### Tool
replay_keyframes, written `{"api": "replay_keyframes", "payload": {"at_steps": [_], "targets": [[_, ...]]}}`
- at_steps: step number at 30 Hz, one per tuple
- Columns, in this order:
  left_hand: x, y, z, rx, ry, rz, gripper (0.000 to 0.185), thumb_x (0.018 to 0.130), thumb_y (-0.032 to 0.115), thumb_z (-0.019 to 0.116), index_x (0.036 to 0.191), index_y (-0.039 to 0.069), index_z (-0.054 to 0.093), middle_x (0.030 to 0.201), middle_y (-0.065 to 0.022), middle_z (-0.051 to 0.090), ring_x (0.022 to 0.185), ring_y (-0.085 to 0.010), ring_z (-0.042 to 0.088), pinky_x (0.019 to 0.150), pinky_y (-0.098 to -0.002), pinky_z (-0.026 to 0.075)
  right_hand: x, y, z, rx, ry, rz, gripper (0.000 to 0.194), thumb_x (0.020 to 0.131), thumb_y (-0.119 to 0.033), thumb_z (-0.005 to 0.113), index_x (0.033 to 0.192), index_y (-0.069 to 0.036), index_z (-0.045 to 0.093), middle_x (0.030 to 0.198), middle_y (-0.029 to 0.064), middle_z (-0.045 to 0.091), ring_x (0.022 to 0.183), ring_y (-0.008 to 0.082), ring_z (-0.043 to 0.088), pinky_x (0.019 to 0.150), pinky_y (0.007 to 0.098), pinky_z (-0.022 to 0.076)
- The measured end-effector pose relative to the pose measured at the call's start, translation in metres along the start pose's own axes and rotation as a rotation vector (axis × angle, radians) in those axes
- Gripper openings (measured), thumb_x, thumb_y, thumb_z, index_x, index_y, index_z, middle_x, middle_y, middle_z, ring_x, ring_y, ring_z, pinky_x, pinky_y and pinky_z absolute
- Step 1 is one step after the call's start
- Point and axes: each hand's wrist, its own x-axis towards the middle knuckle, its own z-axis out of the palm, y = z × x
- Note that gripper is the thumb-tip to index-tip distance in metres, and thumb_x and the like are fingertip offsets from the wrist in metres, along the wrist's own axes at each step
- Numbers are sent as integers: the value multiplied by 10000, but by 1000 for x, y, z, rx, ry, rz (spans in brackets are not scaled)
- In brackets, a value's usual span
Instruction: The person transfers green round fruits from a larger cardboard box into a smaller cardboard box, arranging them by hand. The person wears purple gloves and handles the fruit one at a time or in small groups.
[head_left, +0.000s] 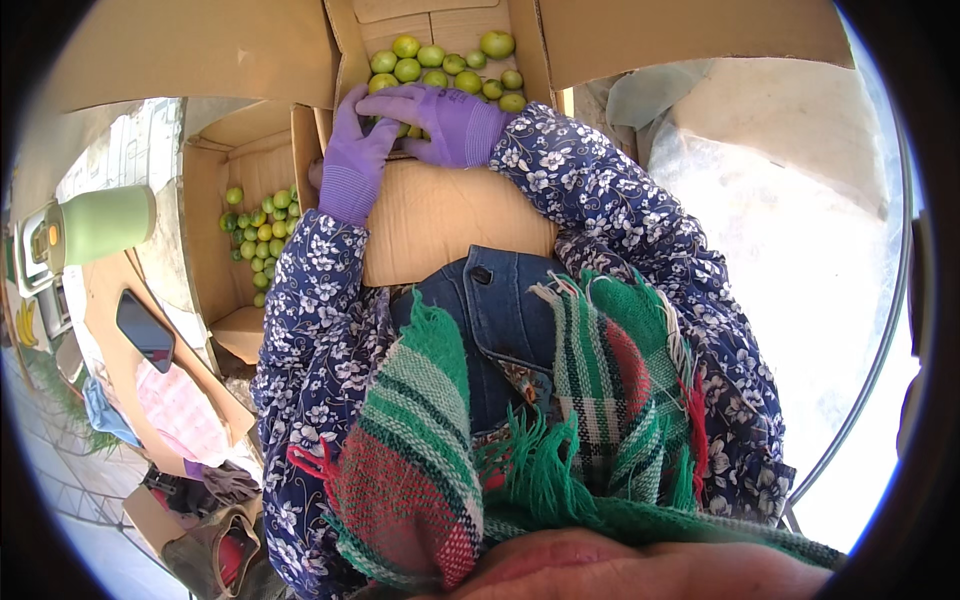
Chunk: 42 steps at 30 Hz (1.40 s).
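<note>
Before me stands a cardboard box (529, 45) with its flaps spread, holding a layer of round green fruits (430, 56) that look like unripe tomatoes. Both of my hands wear purple knit-cuffed gloves and reach over its near edge. My left hand (358, 150) is at the box's near left corner, its fingers angled inward. From the right, my right hand (450, 124) lies low over the nearest fruits, its fingertips overlapping the left hand. A few yellowish-green fruits show beneath the hands. Whether either hand grips one is hidden.
Left of my arm, a second cardboard box (206, 165) contains smaller green fruits (262, 232). Beyond it are a green bottle (105, 225), a phone (146, 330) on cardboard and a pink cloth (184, 412). A bag (217, 551) sits lower left. Clear plastic sheeting (780, 195) spreads rightward.
</note>
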Motion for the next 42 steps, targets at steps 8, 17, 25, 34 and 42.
{"api": "replay_keyframes", "payload": {"at_steps": [8, 17, 25, 34, 42], "targets": [[4, -6, -3, 121, -25, -36, 665, 1020, 180, 649, 1553, -26, 309, 1427, -230, 529, 1242, -239, 592, 1005, -332, 554, 3, 15, 3, -24, 23, 95, 518, 911, -258, 708, 1393, -116, 582, 1317, 178, 648, 1165, 371, 645, 986, 445, 525], [2, 1, 10, -12, 16, -51, 608, 994, 198, 677, 1501, -20, 421, 1376, -201, 571, 1179, -219, 610, 991, -333, 542, 39, 87, -19, -373, 329, 491, 409, 896, -247, 679, 1283, -115, 657, 1256, 175, 674, 1162, 366, 649, 997, 460, 523], [0, 7, 15, 59, -8, -22, 553, 983, 194, 690, 1450, -18, 482, 1310, -180, 626, 1114, -184, 613, 965, -310, 528, 45, 136, -21, -533, 140, 668, 405, 894, -211, 644, 1287, -117, 633, 1239, 176, 676, 1172, 370, 648, 994, 470, 527], [0, 4, 15, 5, -41, -28, 530, 984, 171, 688, 1436, -24, 493, 1314, -175, 627, 1143, -194, 615, 985, -313, 521, 47, 123, -30, -677, 8, 781, 329, 914, -154, 641, 1236, -108, 688, 1231, 155, 704, 1183, 323, 671, 970, 460, 552], [1, 4, 14, 49, -65, -25, 498, 987, 190, 687, 1401, -33, 524, 1276, -157, 641, 1134, -194, 625, 988, -314, 518, 47, 110, -35, -736, 29, 783, 337, 973, -363, 570, 1179, -145, 722, 1202, 140, 714, 1125, 324, 683, 948, 472, 538]]}}
